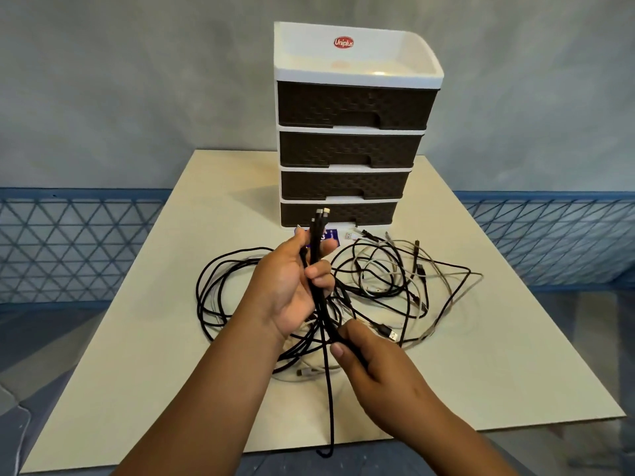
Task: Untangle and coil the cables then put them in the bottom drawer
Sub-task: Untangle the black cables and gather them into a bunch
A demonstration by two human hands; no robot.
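A tangle of black and white cables (385,280) lies spread on the cream table (144,338) in front of a drawer unit. My left hand (292,286) grips a bundle of black cable ends (318,231) upright, their plugs pointing up. My right hand (374,359) pinches the same black cable strands lower down, between thumb and fingers. One black strand (330,407) hangs down past the table's front edge. The bottom drawer (343,214) of the unit is closed, partly hidden behind the held plugs.
The drawer unit (350,132) has several dark woven-pattern drawers in a white frame with a tray top. A small purple item (331,235) lies at its foot. Blue lattice railing (68,242) runs behind the table on both sides.
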